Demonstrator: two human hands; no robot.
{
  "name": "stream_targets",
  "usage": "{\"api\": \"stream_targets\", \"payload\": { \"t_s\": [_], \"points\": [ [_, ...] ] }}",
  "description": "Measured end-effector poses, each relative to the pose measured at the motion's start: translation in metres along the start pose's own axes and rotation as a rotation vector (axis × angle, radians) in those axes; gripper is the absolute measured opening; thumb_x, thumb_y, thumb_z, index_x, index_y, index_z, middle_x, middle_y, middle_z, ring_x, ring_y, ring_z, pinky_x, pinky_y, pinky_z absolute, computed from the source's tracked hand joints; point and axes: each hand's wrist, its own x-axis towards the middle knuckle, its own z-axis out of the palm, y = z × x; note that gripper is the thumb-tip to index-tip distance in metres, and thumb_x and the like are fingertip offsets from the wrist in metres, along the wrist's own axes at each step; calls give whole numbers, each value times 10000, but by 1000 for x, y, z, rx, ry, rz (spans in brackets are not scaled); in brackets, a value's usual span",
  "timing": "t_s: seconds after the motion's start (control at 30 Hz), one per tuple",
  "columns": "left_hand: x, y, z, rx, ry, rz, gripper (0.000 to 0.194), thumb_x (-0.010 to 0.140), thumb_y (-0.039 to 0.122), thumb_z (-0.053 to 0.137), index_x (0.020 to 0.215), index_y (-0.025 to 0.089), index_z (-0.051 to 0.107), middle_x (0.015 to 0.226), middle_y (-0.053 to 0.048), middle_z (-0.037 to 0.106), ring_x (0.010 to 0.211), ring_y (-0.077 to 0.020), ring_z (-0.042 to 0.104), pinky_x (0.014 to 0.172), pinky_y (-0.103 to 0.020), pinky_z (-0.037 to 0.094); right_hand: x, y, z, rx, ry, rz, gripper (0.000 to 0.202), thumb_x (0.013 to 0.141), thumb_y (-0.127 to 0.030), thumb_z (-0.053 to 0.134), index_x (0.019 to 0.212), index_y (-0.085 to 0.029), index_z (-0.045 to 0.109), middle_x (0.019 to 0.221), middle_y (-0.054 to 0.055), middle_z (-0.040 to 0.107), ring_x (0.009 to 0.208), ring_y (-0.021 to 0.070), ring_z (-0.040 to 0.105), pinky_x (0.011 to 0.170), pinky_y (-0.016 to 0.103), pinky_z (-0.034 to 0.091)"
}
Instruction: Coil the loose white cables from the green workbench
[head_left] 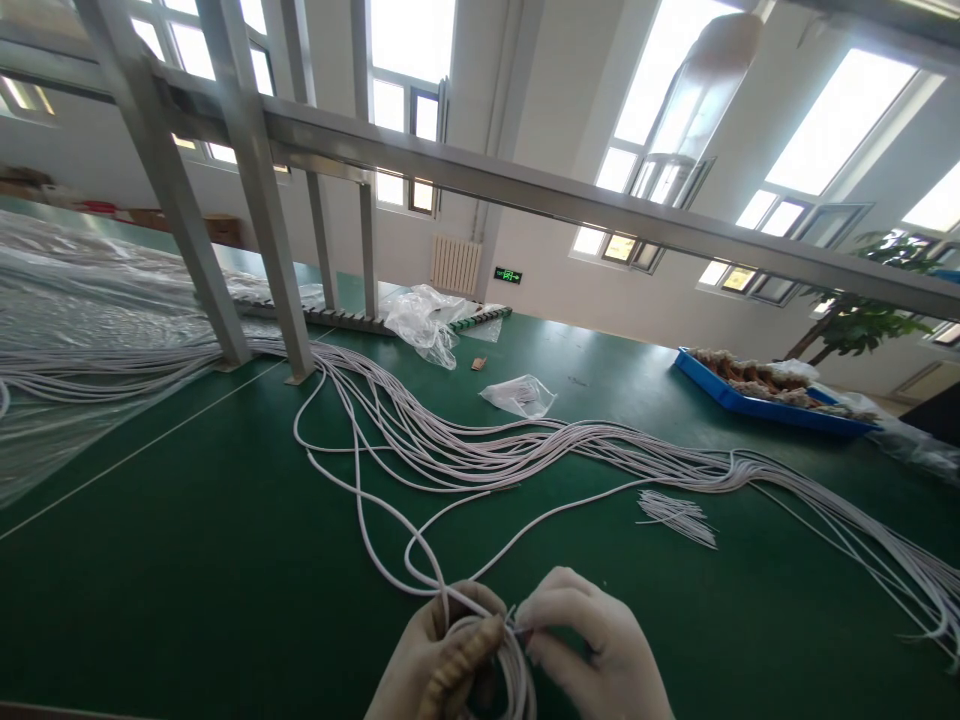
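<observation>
The work surface is a green mat-covered table (187,560), smooth and matte, crossed by a thin pale line on the left side. Grey metal frame posts (259,190) stand on the table at the upper left and carry a horizontal rail overhead. The room behind has white walls, tall bright windows, a ribbed radiator (455,264), a green exit sign (507,275) and a potted plant (862,315) at the far right. Clear plastic sheeting (82,300) lies crumpled over the left part of the table. A long bundle of thin white cables (525,450) runs across the table from left to right, round in section and flexible. A small fan of short white ties (679,518) lies apart from the bundle, right of centre. A clear plastic bag (519,395) holds small pale parts; a blue tray (757,405) at the far right holds brownish items not identifiable. The left hand (439,650), gloved, is closed around a coiled white cable (510,665) at the bottom edge. The right hand (592,645), gloved, pinches a thin piece against that coil; its kind cannot be told
</observation>
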Motion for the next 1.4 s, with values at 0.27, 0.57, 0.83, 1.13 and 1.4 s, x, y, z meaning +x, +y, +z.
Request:
{"api": "stream_targets", "payload": {
  "t_s": [0.27, 0.57, 0.83, 1.13, 1.4],
  "points": [
    [-14, 16, 12, 139, 63, -85, 416, 668, 442, 905, 932, 178, 722, 777, -27, 695, 814, -243, 662, 805, -368, 504, 17, -7, -16, -556, -146, -290, 88, 983, -297, 625, 966, -273, 709, 900, 38, 653, 786, 203, 588, 634, 316, 480],
    [2, 4, 3, 242, -17, -91, 491, 632, 483, 932, 910, 180, 664, 755, -13, 677, 653, -177, 583, 736, -351, 476, 31, -15, -19, -884, -366, -502, 66, 890, -169, 623, 855, -217, 654, 868, 48, 718, 701, 185, 532, 604, 316, 434],
    [-15, 15, 37, 621, 158, 33, 329, 719, 375, 843, 967, 221, 692, 990, -83, 733, 947, -312, 652, 825, -417, 480, 25, -13, -17, -439, -349, 13, 174, 828, -177, 514, 662, -215, 552, 629, -27, 542, 567, 135, 458, 559, 277, 397],
    [-17, 17, 34, 569, 164, 82, 511, 680, 542, 845, 1031, 228, 647, 1010, -89, 731, 963, -330, 677, 875, -444, 515, 28, -15, -32, 4, -341, 223, 184, 942, -371, 616, 907, -209, 694, 773, -17, 602, 654, 145, 528, 574, 242, 454],
    [-16, 17, 23, 331, 61, -43, 980, 554, 490, 941, 1383, 176, 525, 1094, -127, 722, 992, -346, 683, 979, -508, 485, 33, -12, -41, -433, -451, -249, 233, 1022, -405, 566, 958, -268, 743, 967, 22, 657, 811, 174, 596, 678, 279, 476]
  ]
}}
